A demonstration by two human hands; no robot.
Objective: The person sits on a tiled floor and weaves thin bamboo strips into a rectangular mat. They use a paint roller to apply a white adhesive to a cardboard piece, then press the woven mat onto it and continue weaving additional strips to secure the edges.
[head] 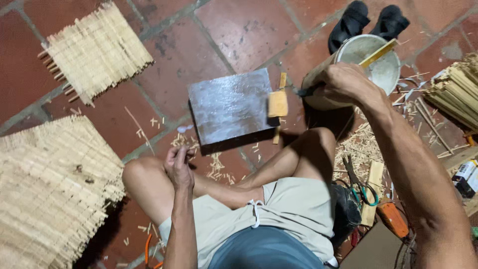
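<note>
My right hand (343, 82) is closed around a dark-handled tool (304, 92) whose tip points left, right beside a white bucket (386, 74) with pale paste inside and a yellow stick (378, 52) across its rim. My left hand (179, 164) rests by my left knee, its fingers pinched on what looks like a thin bamboo sliver (188, 152). In front of my legs lies a shiny grey slab (229, 104), with a small tan wooden block on a stick (278, 103) at its right edge.
Woven bamboo mats lie at the upper left (94, 50) and lower left (50, 189). There is a bundle of bamboo strips (455, 92) at the right, black sandals (368, 20) behind the bucket, and pliers with an orange tool (393, 216) by my right hip. Shavings litter the red tile floor.
</note>
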